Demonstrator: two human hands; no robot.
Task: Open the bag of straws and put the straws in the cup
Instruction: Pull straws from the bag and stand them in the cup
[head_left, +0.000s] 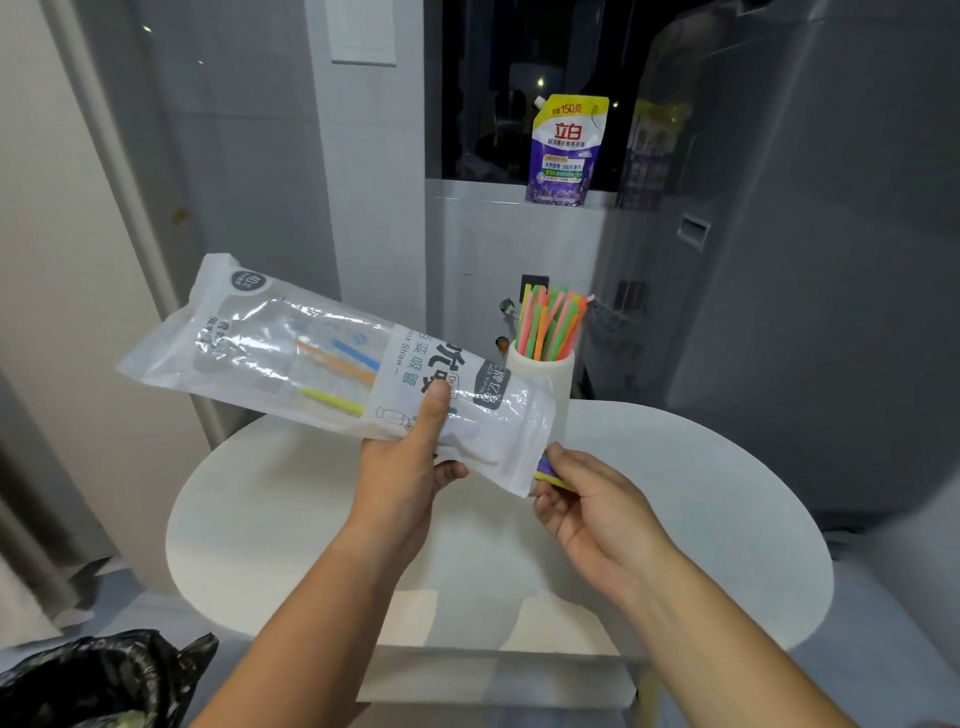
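Bag (332, 358) open, held above table (675, 519) in my L hand (410, 467), clamped mid-bag. R hand (587, 499) pinching last few straws (550, 475) at bag mouth. Cup (543, 374) behind already holds most straws. Left, I judge: pull these, drop in cup.

straw bag (332, 358) reads "Drink Straw" plus a "40" badge, purple detergent pouch (563, 150) says "立白" and "150克"

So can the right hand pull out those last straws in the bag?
Probably yes. The right hand already pinches straw ends poking from the bag, whose open mouth the left hand steadies.
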